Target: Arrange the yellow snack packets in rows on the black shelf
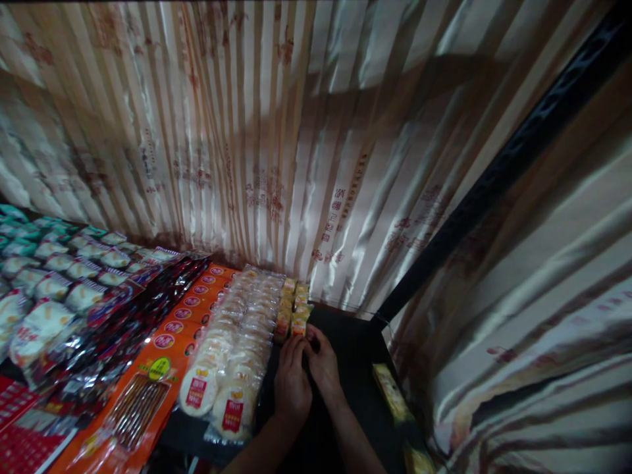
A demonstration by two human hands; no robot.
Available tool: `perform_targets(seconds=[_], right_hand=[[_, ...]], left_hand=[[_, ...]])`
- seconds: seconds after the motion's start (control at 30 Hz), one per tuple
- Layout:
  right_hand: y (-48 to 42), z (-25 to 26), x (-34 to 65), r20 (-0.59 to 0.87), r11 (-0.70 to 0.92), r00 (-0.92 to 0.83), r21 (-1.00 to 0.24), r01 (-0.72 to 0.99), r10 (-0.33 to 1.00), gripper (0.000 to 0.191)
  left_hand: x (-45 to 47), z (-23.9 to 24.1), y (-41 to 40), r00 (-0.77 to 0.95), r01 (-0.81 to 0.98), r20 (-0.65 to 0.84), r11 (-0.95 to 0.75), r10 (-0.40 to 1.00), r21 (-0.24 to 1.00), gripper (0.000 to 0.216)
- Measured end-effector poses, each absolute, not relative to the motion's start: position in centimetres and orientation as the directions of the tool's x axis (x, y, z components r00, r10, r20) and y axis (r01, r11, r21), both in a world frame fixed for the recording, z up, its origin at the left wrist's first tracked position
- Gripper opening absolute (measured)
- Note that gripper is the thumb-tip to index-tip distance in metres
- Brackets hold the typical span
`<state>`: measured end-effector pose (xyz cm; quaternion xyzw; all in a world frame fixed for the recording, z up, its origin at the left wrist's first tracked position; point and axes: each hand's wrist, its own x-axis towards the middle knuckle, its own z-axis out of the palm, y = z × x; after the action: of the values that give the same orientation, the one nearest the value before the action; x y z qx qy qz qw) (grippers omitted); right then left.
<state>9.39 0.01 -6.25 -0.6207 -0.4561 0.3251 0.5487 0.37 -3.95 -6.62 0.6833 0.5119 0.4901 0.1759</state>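
Note:
Small yellow snack packets (285, 308) stand in two short rows at the back of the black shelf. My left hand (293, 382) is closed at the front of these rows, its fingertips on the nearest yellow packet (299, 321). Close beside it, my right hand (323, 361) has its fingers bent in against the same packet from the right. The fingers partly cover the packet's lower end. Just left of my left hand lie two long rows of round white crackers (232, 408) in clear wrappers.
Left of the crackers are orange snack bags (170, 329), dark shiny packs (108, 339) and white packets (44, 322). A yellow pack (392, 392) lies on the right edge of the black shelf surface (353, 342). A slanted black post (474, 197) and pleated curtain (276, 131) stand behind.

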Motion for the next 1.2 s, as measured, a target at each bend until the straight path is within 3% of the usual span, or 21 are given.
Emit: perform_targets(seconds=[0.23,0.57,0.83,1.07,1.2], right_hand=[[0.8,-6.3,9.7,0.133,0.077,0.414,-0.986,0.148,0.901,0.045],[2.3,-4.9,9.2,0.215,0.119,0.317,-0.948,0.295,0.924,0.039],[3.4,-6.0,8.8,0.018,0.003,0.395,-0.999,0.039,0.918,0.061],[3.5,-7.0,8.0,0.073,0.066,0.356,-0.997,0.032,0.932,0.06],[5.1,-7.3,8.6,-0.003,0.011,0.402,-0.999,-0.033,0.916,0.071]], left_hand=[[0.2,-7.6,-4.0,0.028,0.544,0.501,-0.434,0.865,0.719,0.059],[0.1,-8.3,-3.7,0.059,0.571,0.506,-0.445,0.86,0.69,0.055],[0.2,-8.0,-3.8,0.056,0.545,0.468,-0.42,0.882,0.726,0.052],[0.3,-8.0,-3.6,0.026,0.528,0.417,-0.367,0.908,0.766,0.058],[0.2,-8.0,-3.6,0.041,0.544,0.414,-0.368,0.909,0.754,0.053]])
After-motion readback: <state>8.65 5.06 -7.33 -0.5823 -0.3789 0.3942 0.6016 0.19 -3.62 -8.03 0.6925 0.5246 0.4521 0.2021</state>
